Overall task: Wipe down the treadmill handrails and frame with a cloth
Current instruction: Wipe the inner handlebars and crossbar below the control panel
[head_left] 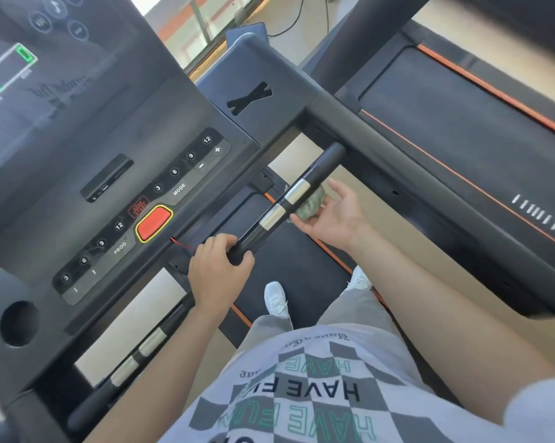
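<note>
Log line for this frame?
left hand: grips handrail end | right hand: holds cloth against handrail | step: handrail wipe

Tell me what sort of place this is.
Most likely a gym or fitness room: a treadmill console with a red stop button, the running belt under the person's shoes, and a second treadmill deck alongside on the right.

The left grip [220,273] is curling around the end of the handrail [297,191], its forearm pointing toward 1 o'clock. The right grip [332,215], at 2 o'clock from it, is holding the cloth [309,206] between thumb and fingers, forearm pointing toward 10 o'clock.
</note>
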Tool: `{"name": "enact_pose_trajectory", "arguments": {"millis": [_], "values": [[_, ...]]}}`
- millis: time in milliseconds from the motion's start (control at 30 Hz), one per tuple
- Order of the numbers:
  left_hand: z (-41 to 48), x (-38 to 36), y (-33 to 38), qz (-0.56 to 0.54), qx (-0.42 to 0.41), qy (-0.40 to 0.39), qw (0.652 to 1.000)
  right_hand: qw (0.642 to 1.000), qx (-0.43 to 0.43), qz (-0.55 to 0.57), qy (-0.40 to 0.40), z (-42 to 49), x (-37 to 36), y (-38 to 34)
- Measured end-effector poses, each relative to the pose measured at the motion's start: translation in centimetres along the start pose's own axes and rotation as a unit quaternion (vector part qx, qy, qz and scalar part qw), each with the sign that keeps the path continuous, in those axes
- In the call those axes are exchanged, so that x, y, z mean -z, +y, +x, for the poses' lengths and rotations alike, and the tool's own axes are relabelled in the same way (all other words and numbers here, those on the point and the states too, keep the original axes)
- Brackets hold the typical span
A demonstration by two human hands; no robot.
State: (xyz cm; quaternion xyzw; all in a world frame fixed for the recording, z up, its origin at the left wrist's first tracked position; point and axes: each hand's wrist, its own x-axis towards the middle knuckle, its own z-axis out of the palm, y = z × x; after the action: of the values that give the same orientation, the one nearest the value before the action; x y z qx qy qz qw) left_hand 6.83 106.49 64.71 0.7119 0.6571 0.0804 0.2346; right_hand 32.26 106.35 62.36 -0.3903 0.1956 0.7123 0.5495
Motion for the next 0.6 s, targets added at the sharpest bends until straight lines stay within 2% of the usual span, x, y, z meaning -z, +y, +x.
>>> {"name": "enact_pose_trajectory", "arguments": {"millis": [200, 333, 600], "values": [[2.4, -0.8, 3.1, -0.013, -0.068, -0.043, 0.997, 0.999, 0.006, -0.036, 0.004, 0.2, 0.2, 1.4], [2.9, -1.6, 3.7, 0.022, -0.074, -0.01, 0.997, 0.999, -0.02, -0.047, 0.002, 0.1, 0.3, 3.2], [2.9, -1.7, 4.3, 0.026, -0.058, 0.014, 0.998, 0.995, 0.088, 0.029, 0.029, -0.2, 0.3, -3.6]]}}
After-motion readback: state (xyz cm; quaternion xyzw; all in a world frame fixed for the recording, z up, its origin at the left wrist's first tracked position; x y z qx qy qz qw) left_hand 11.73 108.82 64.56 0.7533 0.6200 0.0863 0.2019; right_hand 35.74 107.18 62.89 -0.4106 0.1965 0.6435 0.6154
